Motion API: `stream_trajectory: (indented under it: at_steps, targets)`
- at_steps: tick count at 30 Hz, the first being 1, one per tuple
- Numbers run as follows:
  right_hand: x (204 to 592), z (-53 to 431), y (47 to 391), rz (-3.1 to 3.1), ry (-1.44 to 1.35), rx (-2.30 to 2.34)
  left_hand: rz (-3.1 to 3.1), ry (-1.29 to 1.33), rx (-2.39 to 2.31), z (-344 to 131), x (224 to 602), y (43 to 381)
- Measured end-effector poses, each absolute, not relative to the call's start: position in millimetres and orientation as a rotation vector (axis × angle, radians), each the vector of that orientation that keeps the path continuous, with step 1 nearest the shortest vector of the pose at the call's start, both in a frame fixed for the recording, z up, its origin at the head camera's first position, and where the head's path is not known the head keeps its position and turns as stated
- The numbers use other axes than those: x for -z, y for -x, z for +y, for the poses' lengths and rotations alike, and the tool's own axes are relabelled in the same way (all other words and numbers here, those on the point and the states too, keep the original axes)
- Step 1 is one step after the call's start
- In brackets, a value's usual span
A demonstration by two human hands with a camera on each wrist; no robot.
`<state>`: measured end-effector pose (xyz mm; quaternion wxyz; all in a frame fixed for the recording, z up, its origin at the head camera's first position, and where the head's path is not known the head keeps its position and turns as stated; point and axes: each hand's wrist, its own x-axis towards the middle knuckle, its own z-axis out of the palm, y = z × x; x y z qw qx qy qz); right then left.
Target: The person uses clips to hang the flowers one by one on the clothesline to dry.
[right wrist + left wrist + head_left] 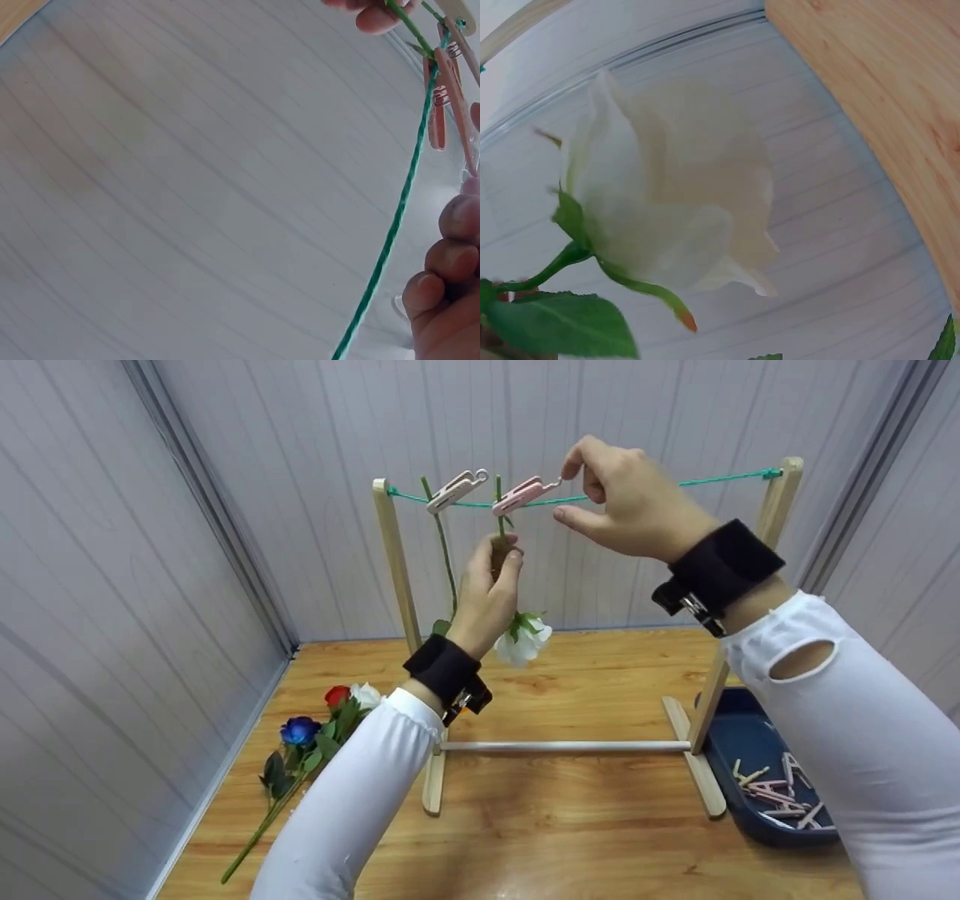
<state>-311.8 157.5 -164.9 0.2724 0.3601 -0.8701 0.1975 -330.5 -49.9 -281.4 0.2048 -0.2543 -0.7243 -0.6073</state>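
A small wooden rack point(397, 562) carries a green string point(720, 478) with two clothespins on it. My left hand point(506, 551) grips the stem point(499, 521) of a white rose point(523, 641) that hangs head down; the bloom point(675, 202) fills the left wrist view. A pink clothespin point(525, 493) sits on the string at the stem's top end. My right hand point(570, 493) is at that pin's tail, index finger curled over it and thumb apart below. In the right wrist view the pin point(450, 90) and string point(390, 232) show.
A second, paler clothespin point(455, 489) holds another stem point(446, 555) to the left. Red point(337, 695), blue point(300, 730) and white point(366, 694) roses lie on the wooden table at the left. A dark blue tray point(742, 735) with several clothespins point(780, 795) stands at the right.
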Motion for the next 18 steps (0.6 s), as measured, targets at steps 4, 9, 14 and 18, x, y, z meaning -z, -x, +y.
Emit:
stream_trajectory:
  at_steps: [4, 9, 14, 18]
  targets:
    - [176, 167, 303, -2.297, -0.976, -0.531, -2.010, 0.679, 1.613, -54, 285, 323]
    - [196, 181, 300, -2.220, -1.055, -0.517, -1.936, 0.621, 1.466, -62, 292, 317]
    - [222, 196, 297, -2.172, -1.168, -0.537, -1.915, 0.631, 1.421, -74, 300, 308]
    - [243, 209, 289, -2.190, -1.196, -0.554, -1.934, 0.720, 1.369, -86, 311, 301]
